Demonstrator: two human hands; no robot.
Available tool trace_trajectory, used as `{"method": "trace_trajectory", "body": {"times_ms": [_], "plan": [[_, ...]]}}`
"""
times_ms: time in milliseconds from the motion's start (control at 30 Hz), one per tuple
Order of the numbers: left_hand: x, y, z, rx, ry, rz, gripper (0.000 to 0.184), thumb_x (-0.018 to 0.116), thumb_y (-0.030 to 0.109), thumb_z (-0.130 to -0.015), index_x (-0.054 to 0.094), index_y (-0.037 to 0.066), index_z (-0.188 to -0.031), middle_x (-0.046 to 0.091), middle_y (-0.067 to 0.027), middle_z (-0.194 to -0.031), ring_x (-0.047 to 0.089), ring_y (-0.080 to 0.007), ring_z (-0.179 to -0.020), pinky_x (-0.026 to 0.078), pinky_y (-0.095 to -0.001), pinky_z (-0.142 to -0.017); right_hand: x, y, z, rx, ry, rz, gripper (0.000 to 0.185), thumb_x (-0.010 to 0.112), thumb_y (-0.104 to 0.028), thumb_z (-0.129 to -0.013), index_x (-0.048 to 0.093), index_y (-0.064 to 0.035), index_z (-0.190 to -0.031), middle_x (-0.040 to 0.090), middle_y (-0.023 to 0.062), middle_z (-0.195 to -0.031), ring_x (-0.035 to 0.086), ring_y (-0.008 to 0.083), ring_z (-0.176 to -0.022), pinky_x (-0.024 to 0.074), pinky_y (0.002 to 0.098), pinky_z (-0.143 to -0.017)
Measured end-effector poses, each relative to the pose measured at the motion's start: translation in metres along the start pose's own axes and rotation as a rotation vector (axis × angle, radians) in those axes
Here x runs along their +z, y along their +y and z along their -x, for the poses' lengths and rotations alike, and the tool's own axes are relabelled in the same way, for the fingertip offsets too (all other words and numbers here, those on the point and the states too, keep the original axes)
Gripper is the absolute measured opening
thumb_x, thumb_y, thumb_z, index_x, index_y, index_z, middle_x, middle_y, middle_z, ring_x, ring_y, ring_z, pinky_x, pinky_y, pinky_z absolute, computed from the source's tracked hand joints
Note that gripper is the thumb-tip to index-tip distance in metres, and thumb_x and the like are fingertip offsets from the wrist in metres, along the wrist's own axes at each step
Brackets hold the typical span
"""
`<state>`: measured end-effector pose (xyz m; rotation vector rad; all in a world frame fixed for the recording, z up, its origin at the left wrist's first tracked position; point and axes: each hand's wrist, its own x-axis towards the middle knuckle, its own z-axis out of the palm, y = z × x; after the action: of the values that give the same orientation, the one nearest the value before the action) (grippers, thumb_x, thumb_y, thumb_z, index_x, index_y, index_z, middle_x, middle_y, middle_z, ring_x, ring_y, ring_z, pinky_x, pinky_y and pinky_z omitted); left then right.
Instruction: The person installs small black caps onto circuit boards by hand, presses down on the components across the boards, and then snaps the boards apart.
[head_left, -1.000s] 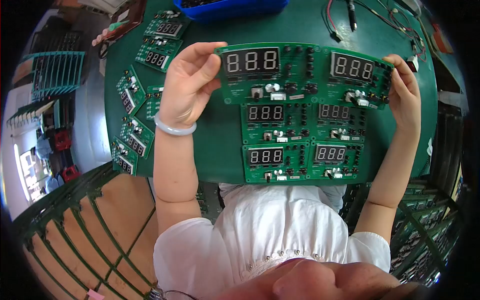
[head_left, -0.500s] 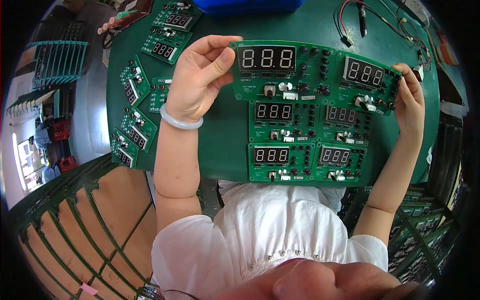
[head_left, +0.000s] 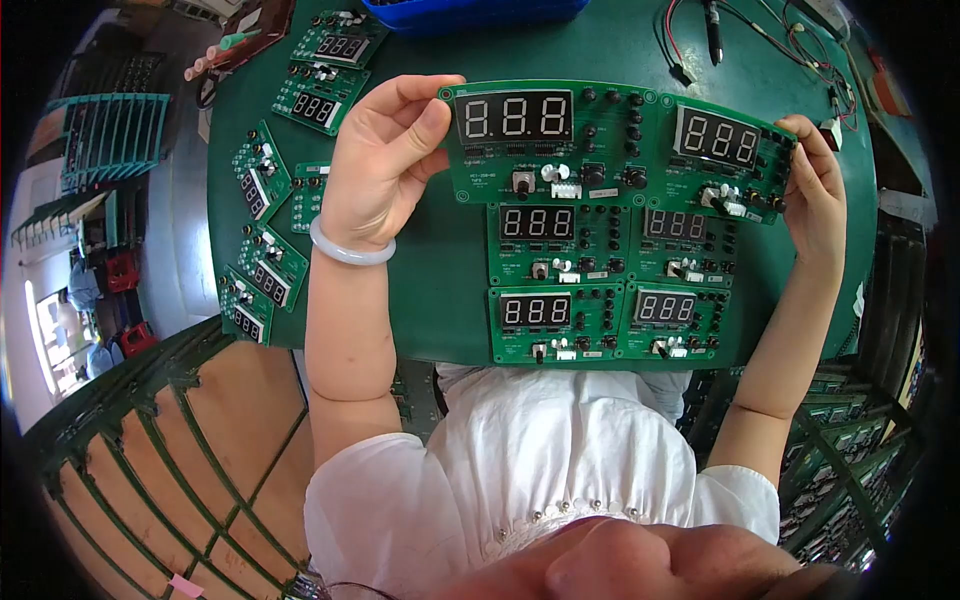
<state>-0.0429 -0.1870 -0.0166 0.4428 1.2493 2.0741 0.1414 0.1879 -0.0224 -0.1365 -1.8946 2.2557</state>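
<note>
In the head view, my left hand (head_left: 382,160) wears a pale bangle and pinches the left edge of a green circuit board panel (head_left: 500,178) between thumb and fingers. My right hand (head_left: 815,190) grips the panel's right end. The panel is raised above the table, its component side facing up. It looks like two joined boards, each with a three-digit display, black buttons, a knob and a white connector. Beneath and nearer my body lie similar boards (head_left: 540,327) in two rows, the back row partly covered by the raised panel.
More display boards (head_left: 262,268) lie along the left of the green table (head_left: 430,300). A blue bin (head_left: 480,14) stands at the back. Toward the back right are a black pen (head_left: 713,35) and red and black wires (head_left: 790,55). Metal racks (head_left: 160,450) flank me on both sides.
Both hands still hold the panel, which has moved slightly left in view. The table and its boards have also shifted a little left in the picture.
</note>
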Motion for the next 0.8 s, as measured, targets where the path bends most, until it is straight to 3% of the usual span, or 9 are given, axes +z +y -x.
{"method": "trace_trajectory", "body": {"times_ms": [367, 800], "plan": [[0.0017, 0.0004, 0.0002, 0.001, 0.009, 0.004, 0.025, 0.067, 0.010, -0.094, 0.062, -0.001, -0.116, 0.070, -0.0085, -0.106, 0.069, -0.0136, -0.090, 0.061, -0.0256, -0.073, 0.0027, -0.0046, -0.0011, 0.001, -0.087, -0.079, 0.027, 0.051, -0.014, -0.102, 0.055, 0.0012, -0.124, 0.066, 0.0060, -0.108, 0.067, 0.0092, -0.095, 0.0559, 0.0257, -0.082], [0.0017, -0.0003, -0.0005, 0.008, -0.009, 0.015, 0.024, 0.066, 0.010, -0.094, 0.062, -0.001, -0.116, 0.070, -0.0082, -0.105, 0.069, -0.0137, -0.090, 0.061, -0.0259, -0.074, 0.0037, -0.0015, -0.0006, 0.001, -0.032, -0.059, 0.027, 0.051, -0.014, -0.102, 0.056, 0.0012, -0.124, 0.066, 0.0054, -0.108, 0.066, 0.0084, -0.095, 0.0553, 0.0242, -0.081]]}}
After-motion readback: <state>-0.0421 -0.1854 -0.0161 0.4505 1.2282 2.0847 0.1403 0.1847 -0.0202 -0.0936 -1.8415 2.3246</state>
